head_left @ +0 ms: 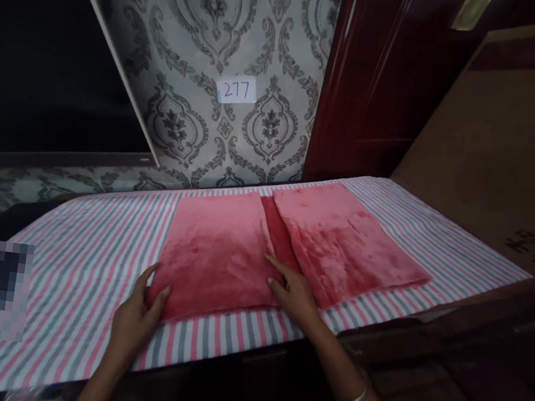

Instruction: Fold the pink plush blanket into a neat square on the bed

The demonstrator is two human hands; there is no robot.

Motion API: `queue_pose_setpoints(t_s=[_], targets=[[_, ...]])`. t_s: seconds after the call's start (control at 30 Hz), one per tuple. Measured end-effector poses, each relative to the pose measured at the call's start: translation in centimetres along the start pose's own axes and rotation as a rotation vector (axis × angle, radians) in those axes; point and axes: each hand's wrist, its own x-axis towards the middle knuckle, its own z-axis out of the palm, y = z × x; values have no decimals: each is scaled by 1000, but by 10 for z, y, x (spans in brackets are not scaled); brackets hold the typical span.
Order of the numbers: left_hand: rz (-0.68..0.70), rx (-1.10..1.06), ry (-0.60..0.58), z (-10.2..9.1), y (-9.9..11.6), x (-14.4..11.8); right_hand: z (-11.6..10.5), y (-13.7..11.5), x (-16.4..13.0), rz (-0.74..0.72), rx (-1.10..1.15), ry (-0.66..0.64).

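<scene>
A pink plush cloth (pixel 214 253) lies on a striped sheet, its two sides folded in toward the middle. Between the folded panels runs a narrow, darker red strip (pixel 280 232). At the front left corner of the cloth is my left hand (pixel 137 311), its thumb on top and its fingers along the left edge, spread apart. My right hand (pixel 294 296) rests near the inner edge of the left panel, index finger stretched out and thumb apart from it. A bracelet (pixel 356 398) circles my right wrist. The right panel (pixel 350 244) has a wrinkled, patchy pile.
The striped sheet (pixel 92 256) covers the table. Behind it are a patterned wall with a paper label (pixel 236 90) reading 277, and a dark red door (pixel 372 76). A dark screen (pixel 55 54) stands at left, a large cardboard box (pixel 516 141) at right.
</scene>
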Motion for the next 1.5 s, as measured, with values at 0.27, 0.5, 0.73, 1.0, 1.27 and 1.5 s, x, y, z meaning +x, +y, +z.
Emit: queue_pose_setpoints(t_s=[0.27, 0.5, 0.73, 1.0, 1.27, 1.5], targets=[[32, -63, -53, 0, -2, -7, -1, 5, -1, 34, -31, 4], [242, -54, 2, 2, -12, -12, 0, 9, 5, 96, 48, 14], [230, 161, 40, 8, 5, -29, -15, -18, 22, 136, 473, 15], [162, 211, 77, 11, 12, -30, -20, -52, 38, 320, 833, -37], [283, 68, 109, 17, -16, -29, -10, -3, 13, 181, 311, 25], [377, 35, 120, 16, -28, -28, -4, 7, 10, 97, 160, 17]])
